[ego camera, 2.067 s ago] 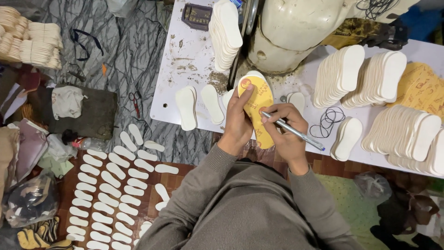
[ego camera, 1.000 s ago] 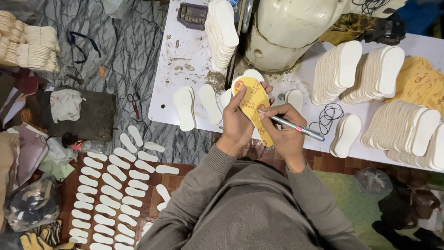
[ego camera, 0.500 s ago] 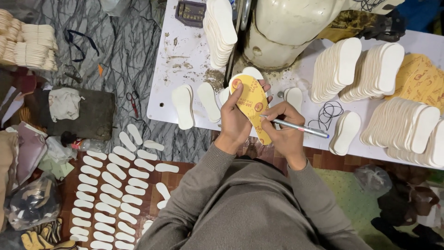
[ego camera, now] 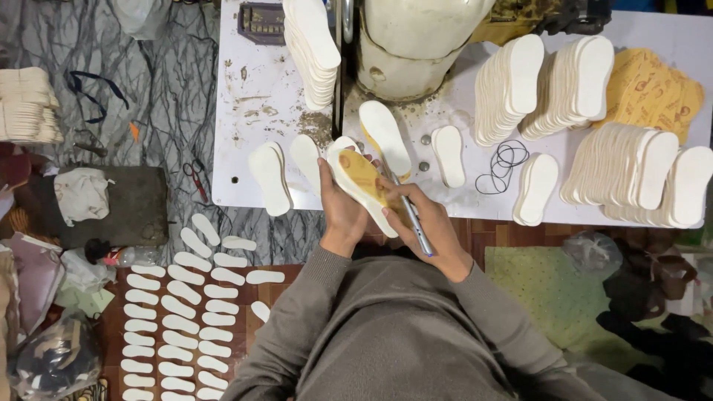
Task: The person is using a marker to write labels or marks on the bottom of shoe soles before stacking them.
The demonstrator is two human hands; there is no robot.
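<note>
**Insole Held Slantwise Between Two Hands at the Worktable's Edge**

The left hand [ego camera: 343,215] is cupping a yellow-faced insole [ego camera: 362,182] with a white foam edge, fingers curling up behind it and the thumb pressing on its near rim. The insole is running slantwise, its rounded end pointing up and to the left, its other end dropping toward the right hand [ego camera: 431,226]. That hand is lying just beside the insole's lower end, fingers pressed around a slim silver pen [ego camera: 411,212] whose shaft is running roughly along the same slant, tip toward the insole. Both hands are touching the insole, the left carrying it.

All this is hovering over the near edge of a white worktable [ego camera: 245,111], scuffed and gritty. Flat white foam soles are lying singly there, while taller stacks of white soles [ego camera: 512,85] are leaning in rows. A heap of yellow liners [ego camera: 653,89] is sitting at the far right, and black rubber bands [ego camera: 505,160] are lying close by. On the floor, small white cutouts [ego camera: 171,327] are spreading in rows.
</note>
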